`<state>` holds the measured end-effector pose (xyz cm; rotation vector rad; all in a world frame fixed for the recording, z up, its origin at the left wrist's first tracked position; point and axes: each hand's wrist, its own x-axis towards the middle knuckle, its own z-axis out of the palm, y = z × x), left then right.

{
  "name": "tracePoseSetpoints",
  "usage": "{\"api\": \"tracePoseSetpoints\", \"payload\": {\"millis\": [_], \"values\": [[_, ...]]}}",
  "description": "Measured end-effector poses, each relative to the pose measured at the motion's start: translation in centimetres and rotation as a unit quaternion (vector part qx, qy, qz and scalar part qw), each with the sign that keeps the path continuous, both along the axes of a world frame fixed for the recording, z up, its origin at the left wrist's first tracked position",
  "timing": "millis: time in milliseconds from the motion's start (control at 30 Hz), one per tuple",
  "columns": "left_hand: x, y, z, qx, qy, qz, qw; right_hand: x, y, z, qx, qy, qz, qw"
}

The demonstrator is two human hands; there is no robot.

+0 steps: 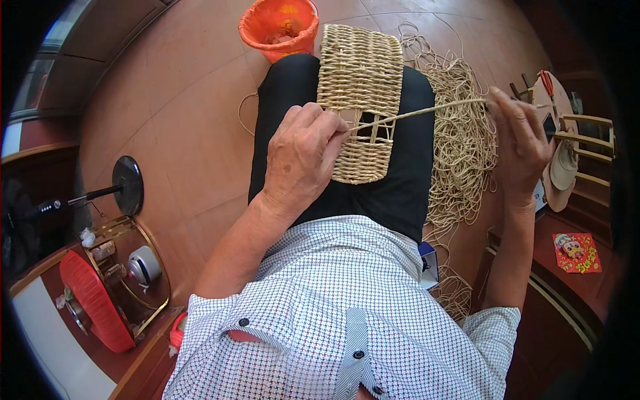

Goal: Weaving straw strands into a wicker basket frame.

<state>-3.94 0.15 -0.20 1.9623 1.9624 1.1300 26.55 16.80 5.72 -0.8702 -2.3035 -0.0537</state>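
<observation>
Across my lap lies a woven straw panel, densely woven at its far and near ends. Between them is a gap where bare upright strands show. My left hand is closed at the left edge of this gap, its thumb and fingertips pinching a straw cord. The cord runs taut up and to the right over the gap. Out to the right, my raised right hand is closed on the cord's other part, slightly blurred. The left fingertips partly hide where the cord meets the panel.
A big heap of loose straw cord lies on the floor right of my legs. An orange-lined bucket stands ahead. At right are a stool and a red printed packet; a fan base and red-covered heater-like object are left.
</observation>
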Motion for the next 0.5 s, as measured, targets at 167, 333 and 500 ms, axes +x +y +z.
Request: {"api": "tracePoseSetpoints", "payload": {"millis": [167, 333, 500], "values": [[1.0, 0.5, 0.5, -0.033, 0.052, 0.047, 0.997, -3.1, -2.6, -0.4, -0.025, 0.14, -0.022, 0.99], [1.5, -0.1, -0.2, 0.014, 0.064, 0.034, 0.997, -5.9, -7.2, -3.4, -0.202, 0.126, 0.049, 0.97], [1.9, -1.5, 0.2, -0.022, 0.061, 0.04, 0.997, -7.8, -9.1, -5.6, -0.332, 0.14, 0.003, 0.933]]}}
